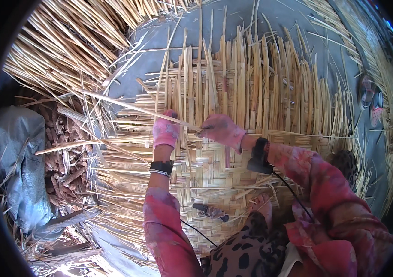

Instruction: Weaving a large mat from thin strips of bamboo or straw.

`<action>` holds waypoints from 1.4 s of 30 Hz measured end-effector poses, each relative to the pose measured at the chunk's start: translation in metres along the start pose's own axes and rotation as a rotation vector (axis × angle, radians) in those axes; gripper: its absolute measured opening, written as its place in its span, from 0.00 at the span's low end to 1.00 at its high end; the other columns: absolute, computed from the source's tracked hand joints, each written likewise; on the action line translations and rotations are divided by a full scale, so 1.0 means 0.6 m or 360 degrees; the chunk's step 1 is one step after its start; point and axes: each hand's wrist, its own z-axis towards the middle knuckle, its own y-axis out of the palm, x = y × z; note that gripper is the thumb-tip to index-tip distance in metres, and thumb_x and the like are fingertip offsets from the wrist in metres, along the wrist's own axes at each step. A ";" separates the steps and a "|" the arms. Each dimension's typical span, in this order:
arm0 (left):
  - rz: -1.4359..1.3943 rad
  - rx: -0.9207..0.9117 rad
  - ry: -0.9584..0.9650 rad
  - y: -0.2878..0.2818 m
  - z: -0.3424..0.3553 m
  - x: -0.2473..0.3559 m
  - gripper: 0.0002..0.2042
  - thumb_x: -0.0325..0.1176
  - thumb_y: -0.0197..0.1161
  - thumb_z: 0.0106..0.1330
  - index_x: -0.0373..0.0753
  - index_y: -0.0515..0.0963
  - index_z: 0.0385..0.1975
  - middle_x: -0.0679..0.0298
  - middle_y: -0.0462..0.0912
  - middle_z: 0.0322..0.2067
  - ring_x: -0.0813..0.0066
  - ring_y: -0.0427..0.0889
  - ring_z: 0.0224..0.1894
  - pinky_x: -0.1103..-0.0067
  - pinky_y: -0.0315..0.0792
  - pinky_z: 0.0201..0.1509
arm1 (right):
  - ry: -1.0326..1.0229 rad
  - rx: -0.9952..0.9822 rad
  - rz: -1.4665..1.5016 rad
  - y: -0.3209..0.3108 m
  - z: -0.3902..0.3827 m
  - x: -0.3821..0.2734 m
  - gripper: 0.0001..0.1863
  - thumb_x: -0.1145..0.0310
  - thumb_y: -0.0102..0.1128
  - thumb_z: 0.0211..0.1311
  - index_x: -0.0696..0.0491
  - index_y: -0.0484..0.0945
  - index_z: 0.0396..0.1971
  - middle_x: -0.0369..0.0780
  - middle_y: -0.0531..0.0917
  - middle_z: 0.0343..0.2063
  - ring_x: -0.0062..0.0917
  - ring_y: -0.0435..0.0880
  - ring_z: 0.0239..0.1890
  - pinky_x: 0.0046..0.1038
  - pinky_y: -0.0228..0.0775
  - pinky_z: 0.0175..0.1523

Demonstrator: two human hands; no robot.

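Observation:
A half-woven mat of split reeds [245,173] lies spread on the floor before me, with long loose ends sticking out on its far and left sides. My left hand [165,131], in a pink glove, is closed around a pale reed strip [125,105] that slants in from the upper left. That strip's right end reaches my right hand [223,130], also pink-gloved, whose fingers pinch it just above the weave. Upright reeds [242,78] stand out beyond both hands. Near my bare foot [263,204], a small dark-ended object [210,212] rests on the mat; its kind is unclear.
A large heap of reeds [72,41] fills the upper left. Beside the mat at left are brown cob-like pieces [65,161] and a grey sack [21,161]. Sandals [376,109] lie at the far right. Black cables [293,191] run from my wristbands.

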 end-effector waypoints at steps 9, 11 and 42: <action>-0.1983 -0.0391 -0.0804 -0.017 -0.005 0.019 0.19 0.32 0.61 0.58 0.28 0.70 0.47 0.65 0.79 0.37 0.78 0.76 0.36 0.85 0.70 0.37 | 0.0041 0.0357 0.0093 0.004 -0.024 -0.021 0.09 0.71 0.65 0.46 0.57 0.80 0.28 0.41 0.78 0.22 0.28 0.78 0.24 0.26 0.70 0.32; -0.2331 -0.0406 -0.0522 -0.018 -0.002 0.022 0.24 0.34 0.64 0.57 0.27 0.66 0.50 0.61 0.77 0.40 0.77 0.75 0.35 0.85 0.70 0.38 | 0.0030 0.0387 0.0179 0.013 -0.027 -0.025 0.09 0.71 0.65 0.46 0.57 0.80 0.28 0.40 0.78 0.21 0.25 0.77 0.24 0.25 0.69 0.31; -0.0490 0.0482 -0.0308 0.021 -0.077 0.003 0.09 0.26 0.56 0.56 0.41 0.79 0.36 0.58 0.82 0.30 0.67 0.82 0.33 0.77 0.75 0.38 | -0.0324 -0.0254 -0.0343 -0.025 0.002 -0.018 0.12 0.69 0.55 0.54 0.52 0.80 0.39 0.44 0.81 0.32 0.32 0.81 0.34 0.28 0.74 0.38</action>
